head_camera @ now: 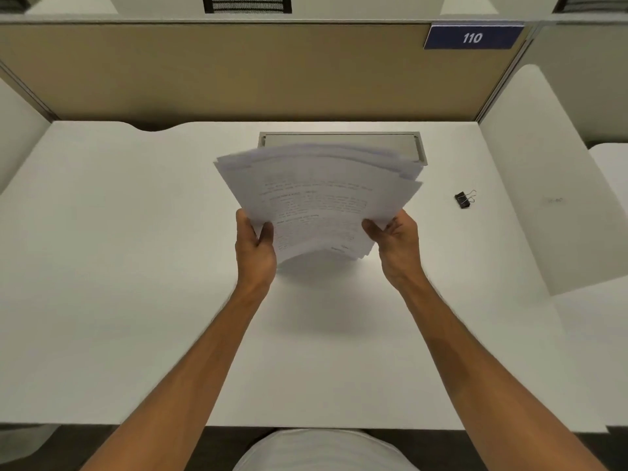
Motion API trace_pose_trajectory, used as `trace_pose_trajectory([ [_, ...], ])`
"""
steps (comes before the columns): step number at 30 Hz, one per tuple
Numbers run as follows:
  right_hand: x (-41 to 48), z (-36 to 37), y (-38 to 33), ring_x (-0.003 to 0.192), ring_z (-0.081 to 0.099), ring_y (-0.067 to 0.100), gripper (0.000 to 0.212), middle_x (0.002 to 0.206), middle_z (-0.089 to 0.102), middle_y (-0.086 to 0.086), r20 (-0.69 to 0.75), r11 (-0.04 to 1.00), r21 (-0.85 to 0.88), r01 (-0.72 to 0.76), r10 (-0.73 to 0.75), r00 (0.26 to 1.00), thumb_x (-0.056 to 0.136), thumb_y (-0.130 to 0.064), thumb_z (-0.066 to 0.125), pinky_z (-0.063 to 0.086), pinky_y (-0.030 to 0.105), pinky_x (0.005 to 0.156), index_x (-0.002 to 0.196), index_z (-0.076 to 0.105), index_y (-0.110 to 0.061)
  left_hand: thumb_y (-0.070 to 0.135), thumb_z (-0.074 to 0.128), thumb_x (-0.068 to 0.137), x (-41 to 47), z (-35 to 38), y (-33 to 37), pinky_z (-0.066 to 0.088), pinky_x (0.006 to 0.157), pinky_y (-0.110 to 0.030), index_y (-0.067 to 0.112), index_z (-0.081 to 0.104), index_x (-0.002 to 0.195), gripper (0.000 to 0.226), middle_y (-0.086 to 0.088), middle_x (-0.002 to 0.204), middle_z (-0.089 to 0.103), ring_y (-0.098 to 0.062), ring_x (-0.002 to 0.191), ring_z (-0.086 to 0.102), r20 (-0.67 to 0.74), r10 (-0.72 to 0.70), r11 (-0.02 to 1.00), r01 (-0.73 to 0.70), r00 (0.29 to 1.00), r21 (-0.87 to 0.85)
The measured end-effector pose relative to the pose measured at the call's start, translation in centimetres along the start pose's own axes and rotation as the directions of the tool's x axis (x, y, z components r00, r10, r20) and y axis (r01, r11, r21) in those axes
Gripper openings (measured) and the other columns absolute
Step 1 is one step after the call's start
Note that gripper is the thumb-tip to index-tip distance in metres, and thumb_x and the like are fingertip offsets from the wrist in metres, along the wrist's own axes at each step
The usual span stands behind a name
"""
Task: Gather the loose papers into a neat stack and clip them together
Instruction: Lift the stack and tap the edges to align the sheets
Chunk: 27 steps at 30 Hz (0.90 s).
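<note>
A stack of printed white papers [319,195] is held up above the white desk [136,266], tilted away from me, its far edges fanned and uneven. My left hand [255,246] grips the stack's near left corner, thumb on top. My right hand [397,243] grips the near right corner the same way. A black binder clip [464,199] with wire handles lies on the desk to the right of the papers, well apart from both hands.
A grey metal cable flap [339,139] is set into the desk behind the papers. A tan partition [238,73] closes the back, with a blue "110" sign [472,37]. White side panels [550,185] bound the desk right and left.
</note>
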State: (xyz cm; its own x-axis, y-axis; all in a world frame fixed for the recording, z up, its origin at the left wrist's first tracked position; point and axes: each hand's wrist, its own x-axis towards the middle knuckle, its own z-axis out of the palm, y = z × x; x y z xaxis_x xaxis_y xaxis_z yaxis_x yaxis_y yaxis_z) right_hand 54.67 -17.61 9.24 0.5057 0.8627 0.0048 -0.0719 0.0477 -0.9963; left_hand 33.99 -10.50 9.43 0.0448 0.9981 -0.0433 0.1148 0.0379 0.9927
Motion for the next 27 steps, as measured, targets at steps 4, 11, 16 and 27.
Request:
trace_pose_trajectory([
  [4, 0.0, 0.5, 0.1, 0.091, 0.071, 0.017, 0.022, 0.108, 0.071, 0.008, -0.041, 0.997, -0.071, -0.019, 0.017, 0.999, 0.089, -0.004, 0.066, 0.057, 0.04, 0.089, 0.11, 0.067, -0.008, 0.003, 0.048, 0.101, 0.4, -0.4, 0.2, 0.058, 0.093, -0.04, 0.023, 0.052, 0.133, 0.037, 0.01, 0.112, 0.064, -0.014, 0.111, 0.063, -0.008, 0.01, 1.0, -0.01, 1.0, 0.02],
  [11, 0.0, 1.2, -0.8, 0.091, 0.069, 0.02, 0.019, 0.107, 0.071, 0.008, -0.074, 0.986, -0.169, 0.003, -0.016, 0.997, 0.093, 0.0, 0.062, 0.058, 0.038, 0.088, 0.109, 0.066, -0.01, 0.003, 0.048, 0.1, 0.0, -1.0, 1.5, 0.059, 0.081, -0.028, 0.052, 0.045, 0.108, 0.05, 0.022, 0.104, 0.061, -0.006, 0.103, 0.064, 0.017, 0.106, 0.992, -0.107, 0.994, 0.063],
  [16, -0.3, 1.2, 0.1, 0.109, 0.067, 0.027, 0.035, 0.119, 0.07, 0.006, -0.038, 0.982, -0.181, -0.044, 0.038, 0.999, 0.088, -0.001, 0.069, 0.056, 0.047, 0.096, 0.12, 0.063, -0.013, 0.001, 0.049, 0.1, -0.2, -0.8, 0.5, 0.052, 0.073, -0.01, 0.035, 0.036, 0.122, 0.042, 0.022, 0.113, 0.055, -0.002, 0.108, 0.058, 0.021, 0.078, 0.996, -0.079, 0.997, 0.052],
  [27, -0.2, 1.6, 0.5, 0.108, 0.067, 0.029, 0.035, 0.12, 0.069, 0.011, -0.039, 0.978, -0.193, -0.085, 0.079, 0.996, 0.093, -0.002, 0.064, 0.054, 0.054, 0.097, 0.127, 0.061, -0.005, 0.008, 0.048, 0.1, 0.4, -0.6, 0.0, 0.055, 0.083, -0.021, 0.035, 0.039, 0.124, 0.038, -0.004, 0.125, 0.052, -0.017, 0.115, 0.057, 0.042, 0.032, 0.999, -0.032, 0.999, -0.016],
])
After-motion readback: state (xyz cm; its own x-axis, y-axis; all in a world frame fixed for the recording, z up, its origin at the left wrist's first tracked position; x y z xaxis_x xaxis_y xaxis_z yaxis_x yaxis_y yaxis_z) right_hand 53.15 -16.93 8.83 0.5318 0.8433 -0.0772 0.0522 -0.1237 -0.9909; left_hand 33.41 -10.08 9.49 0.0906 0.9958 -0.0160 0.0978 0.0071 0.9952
